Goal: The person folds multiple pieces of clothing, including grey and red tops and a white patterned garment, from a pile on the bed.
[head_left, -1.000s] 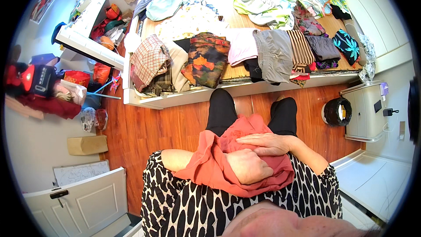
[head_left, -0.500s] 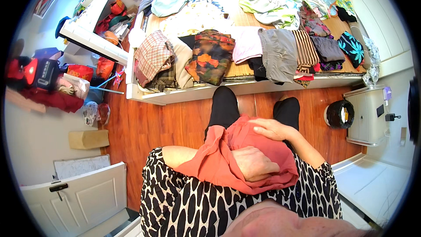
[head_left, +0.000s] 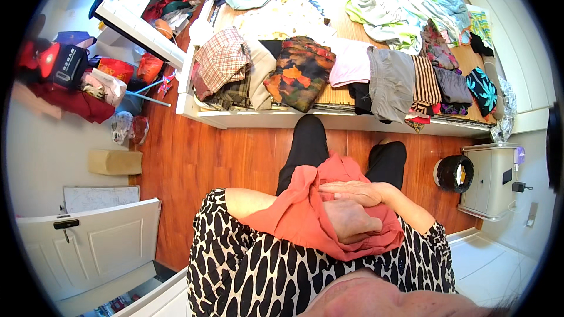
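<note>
A coral-red cloth garment lies bunched across my lap; its exact kind is hidden by the folds. My left forearm passes under one of its folds, and my left hand comes out over the middle of the cloth. The fingers of that hand are curled down onto the fabric, their tips out of sight. Just beyond it, my right hand lies flat on the cloth, fingers stretched out toward the left. The two hands are close together, the right one nearer the bed.
In front stands a low bed with folded clothes along its edge, among them a plaid shirt and grey shorts. A black-lined bin and a cabinet stand at right. A white door is at lower left.
My right hand has slid left and closer to my left hand, from the garment's far right part to its middle. The view has shifted slightly.
</note>
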`<move>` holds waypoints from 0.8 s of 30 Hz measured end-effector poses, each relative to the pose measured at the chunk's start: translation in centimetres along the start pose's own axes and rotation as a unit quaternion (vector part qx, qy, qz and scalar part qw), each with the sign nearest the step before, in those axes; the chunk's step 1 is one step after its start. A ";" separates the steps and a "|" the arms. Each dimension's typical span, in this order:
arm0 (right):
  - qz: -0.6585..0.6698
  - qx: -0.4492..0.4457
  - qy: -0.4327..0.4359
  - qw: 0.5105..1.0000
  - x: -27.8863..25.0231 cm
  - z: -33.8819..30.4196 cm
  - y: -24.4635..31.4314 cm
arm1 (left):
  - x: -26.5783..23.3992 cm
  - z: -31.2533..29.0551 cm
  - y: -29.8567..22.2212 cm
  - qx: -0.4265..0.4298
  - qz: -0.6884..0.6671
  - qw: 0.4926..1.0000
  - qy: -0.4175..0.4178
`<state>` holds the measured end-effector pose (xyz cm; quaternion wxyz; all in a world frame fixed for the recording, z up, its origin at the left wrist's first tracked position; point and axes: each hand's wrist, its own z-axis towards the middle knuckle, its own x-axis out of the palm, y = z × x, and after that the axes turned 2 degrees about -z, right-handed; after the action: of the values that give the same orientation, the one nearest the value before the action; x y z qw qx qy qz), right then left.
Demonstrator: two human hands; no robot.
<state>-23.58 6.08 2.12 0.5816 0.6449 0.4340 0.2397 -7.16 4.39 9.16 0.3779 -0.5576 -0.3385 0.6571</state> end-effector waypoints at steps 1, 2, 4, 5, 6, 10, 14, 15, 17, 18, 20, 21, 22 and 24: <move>0.005 0.009 -0.005 1.000 -0.2 0.1 0.4 | -0.2 -0.1 -0.2 -0.015 0.011 1.000 0.004; 0.009 0.019 -0.012 1.000 -0.5 0.3 0.7 | -0.6 -0.2 -0.6 -0.028 0.021 0.999 0.008; 0.021 0.044 -0.018 0.999 -0.7 0.6 0.5 | -0.7 -0.3 -0.7 -0.050 0.028 0.998 0.021; 0.009 0.061 -0.023 0.998 -0.3 1.2 -1.0 | -0.4 -0.3 -0.6 -0.059 0.023 0.998 0.029; -0.009 0.069 0.005 0.998 0.0 2.7 -2.7 | 0.1 -0.7 -0.9 -0.087 0.018 0.996 0.008; -0.038 0.129 -0.044 0.990 0.0 3.0 -3.5 | -0.2 -1.2 0.1 -0.065 0.003 0.998 0.017; -0.306 0.013 -0.214 0.928 -3.3 3.3 -0.3 | -0.5 -1.8 0.7 -0.038 -0.017 0.999 0.002; -0.313 -0.013 -0.239 0.919 -4.2 3.5 1.3 | -0.4 -2.0 0.9 -0.036 -0.025 0.999 -0.009; -0.158 -0.041 -0.172 0.971 -4.9 3.8 3.3 | -0.6 -2.4 1.1 -0.033 -0.026 0.999 -0.018; -0.077 -0.061 -0.125 0.987 -4.7 4.4 3.8 | -0.7 -2.6 1.1 -0.032 -0.027 0.999 -0.023; 0.002 -0.060 -0.004 0.998 -2.7 5.1 3.0 | -2.0 -2.4 1.3 -0.009 -0.032 0.999 -0.001; 0.001 -0.045 0.052 0.998 -1.3 5.3 2.2 | -3.2 -2.2 1.4 0.004 -0.035 0.999 0.009; 0.007 -0.045 0.096 0.994 -0.9 5.6 1.9 | -4.0 -2.2 1.7 -0.005 -0.034 0.999 -0.001; 0.021 -0.025 0.098 0.995 -0.7 5.0 2.1 | -6.0 -2.3 2.4 0.006 -0.030 0.999 -0.037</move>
<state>-19.25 2.93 3.20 0.5467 0.6128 0.4693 0.3246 -4.59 -2.00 9.62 0.3875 -0.5205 -0.3650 0.6677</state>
